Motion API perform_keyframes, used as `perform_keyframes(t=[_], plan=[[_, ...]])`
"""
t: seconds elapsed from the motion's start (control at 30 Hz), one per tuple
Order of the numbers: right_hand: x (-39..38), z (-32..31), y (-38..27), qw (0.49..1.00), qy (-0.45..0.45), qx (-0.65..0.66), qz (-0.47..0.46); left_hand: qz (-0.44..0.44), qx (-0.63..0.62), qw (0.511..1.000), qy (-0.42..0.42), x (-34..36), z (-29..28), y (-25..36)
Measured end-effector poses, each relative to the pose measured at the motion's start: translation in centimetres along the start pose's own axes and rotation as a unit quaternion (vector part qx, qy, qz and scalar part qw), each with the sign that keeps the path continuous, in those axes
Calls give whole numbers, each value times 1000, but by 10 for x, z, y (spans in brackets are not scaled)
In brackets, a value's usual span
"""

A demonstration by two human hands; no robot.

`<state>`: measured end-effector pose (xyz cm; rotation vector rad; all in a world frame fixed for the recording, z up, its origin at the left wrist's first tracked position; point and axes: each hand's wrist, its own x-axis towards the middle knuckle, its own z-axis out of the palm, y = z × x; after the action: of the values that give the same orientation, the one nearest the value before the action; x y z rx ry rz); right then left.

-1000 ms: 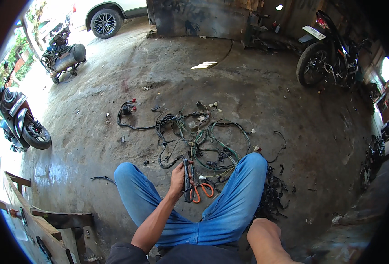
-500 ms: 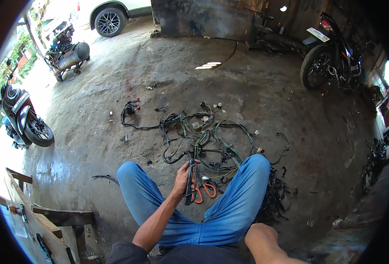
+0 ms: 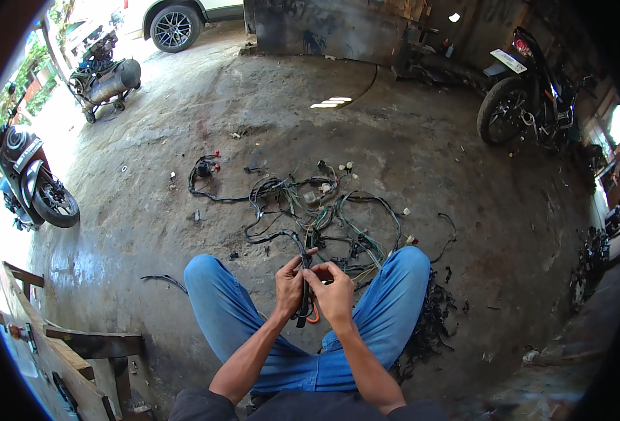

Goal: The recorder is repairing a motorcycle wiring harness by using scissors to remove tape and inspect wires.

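Note:
Between my knees, my left hand (image 3: pixel 288 289) is closed around a black-wrapped branch of a wiring harness (image 3: pixel 275 184), whose dark end hangs below the fingers. My right hand (image 3: pixel 334 293) pinches at the same branch just beside the left fingers; any small piece in the pinch is too small to make out. The rest of the harness sprawls over the floor in front, with black and green wires and white and red connectors. An orange scissors handle (image 3: pixel 314 313) shows partly behind the held branch and my right hand; the blades are hidden.
Black scraps (image 3: pixel 433 316) lie beside my right knee, and a loose wire piece (image 3: pixel 164 279) beside the left. A wooden bench (image 3: pixel 92 344) stands at near left. Motorcycles (image 3: pixel 513 105) stand at both sides, an air compressor (image 3: pixel 113 81) at far left, and a white car (image 3: pixel 215 8) at the back.
My right hand has come up from beside my right thigh to the held branch. The orange scissors handles are now mostly covered. The left hand keeps its hold.

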<state>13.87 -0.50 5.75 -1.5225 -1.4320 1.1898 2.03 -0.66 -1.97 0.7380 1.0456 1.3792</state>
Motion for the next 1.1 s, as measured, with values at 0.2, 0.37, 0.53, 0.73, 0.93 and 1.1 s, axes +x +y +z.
perform_keyframes(t=[0.2, 0.37, 0.53, 0.73, 0.93, 1.1], plan=[[16, 3, 24, 996, -6, 93, 5, 30, 110, 993, 31, 0, 2, 6], [28, 6, 51, 959, -42, 266, 85, -28, 38, 999, 15, 2, 15, 17], [26, 5, 26, 952, -71, 281, 104, -2, 105, 994, 13, 7, 6, 7], [37, 12, 50, 922, -56, 355, 144, 54, 180, 982, 11, 10, 0, -5], [54, 15, 57, 971, 140, 196, -5, -158, -29, 986, 41, 4, 8, -2], [57, -1, 31, 977, 184, 20, -110, -70, 89, 985, -130, 10, 6, -8]])
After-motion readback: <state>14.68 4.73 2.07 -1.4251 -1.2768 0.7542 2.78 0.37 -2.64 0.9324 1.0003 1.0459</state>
